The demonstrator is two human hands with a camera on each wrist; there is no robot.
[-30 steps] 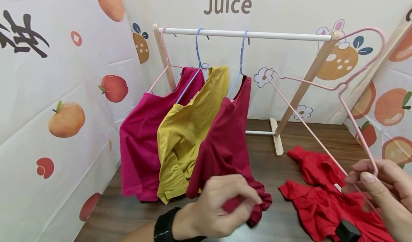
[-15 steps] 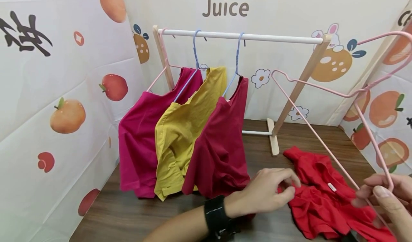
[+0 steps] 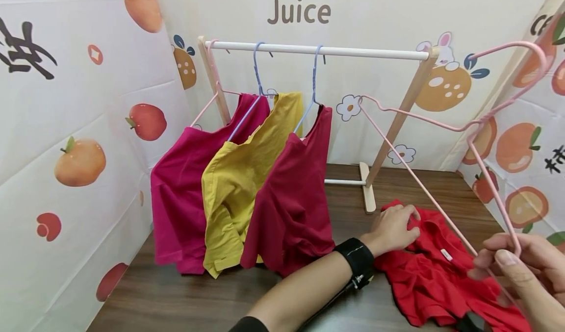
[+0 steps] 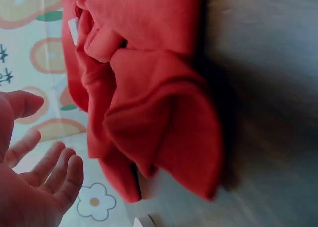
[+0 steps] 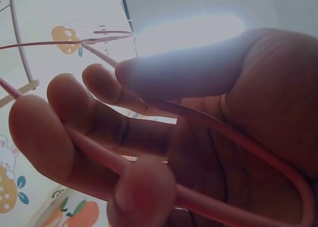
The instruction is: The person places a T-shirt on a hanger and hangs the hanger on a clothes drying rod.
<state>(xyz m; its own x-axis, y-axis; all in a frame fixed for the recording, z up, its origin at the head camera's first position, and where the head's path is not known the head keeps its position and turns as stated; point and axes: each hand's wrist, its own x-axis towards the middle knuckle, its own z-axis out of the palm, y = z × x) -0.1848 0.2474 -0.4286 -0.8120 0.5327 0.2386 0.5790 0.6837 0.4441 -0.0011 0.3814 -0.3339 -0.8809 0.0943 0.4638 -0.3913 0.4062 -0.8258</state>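
Observation:
My right hand point(image 3: 525, 273) holds a pink wire hanger point(image 3: 419, 182) by one end, thumb and fingers curled round the wire. The hanger's hook points up at the right, with no garment on it. A crumpled red shirt point(image 3: 441, 283) with a small white neck label lies on the table below. My left hand point(image 3: 393, 229) is over the shirt's far left part, fingers loosely bent. In the left wrist view the left hand point(image 4: 37, 182) holds nothing, and the red cloth point(image 4: 144, 88) is beside it; contact cannot be told.
A rack with a white rail point(image 3: 318, 50) and wooden legs stands behind. On it hang a magenta garment point(image 3: 181, 194), a yellow garment point(image 3: 234, 190) and a dark red garment point(image 3: 291, 209). A small black object point(image 3: 470, 322) is at the front edge. Printed fabric walls point(image 3: 110, 199) surround the table.
My left hand has moved right and away from me, from in front of the dark red garment to over the red shirt. The right hand keeps hold of the pink hanger.

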